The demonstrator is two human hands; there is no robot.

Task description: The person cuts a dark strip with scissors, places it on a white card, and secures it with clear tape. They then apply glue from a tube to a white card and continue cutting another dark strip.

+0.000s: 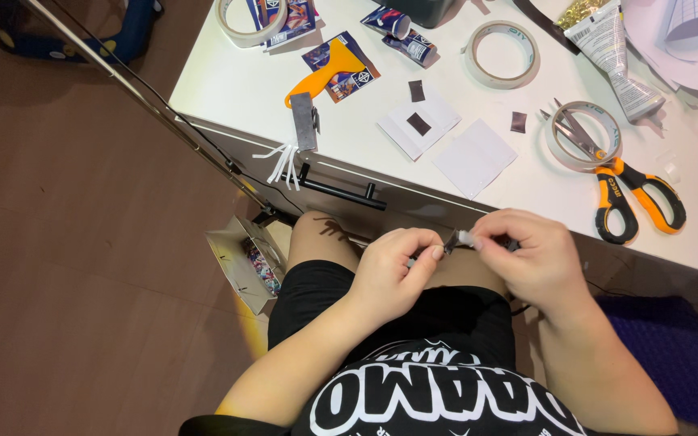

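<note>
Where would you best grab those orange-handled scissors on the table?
By the orange and black handle loops of the scissors, coming from the table's near edge. The loops point toward the person, while the blades lie away across a tape roll, so the handles look the safer, freer part.

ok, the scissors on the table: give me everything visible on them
The scissors lie flat on the white table, near its front edge, to the right of both hands. Handles are orange and black loops, apparently plastic, pointing toward the person. The grey metal blades are slightly parted and point away, resting across a roll of tape. No hand touches them; the right hand is the nearer one, below the table edge.
</note>
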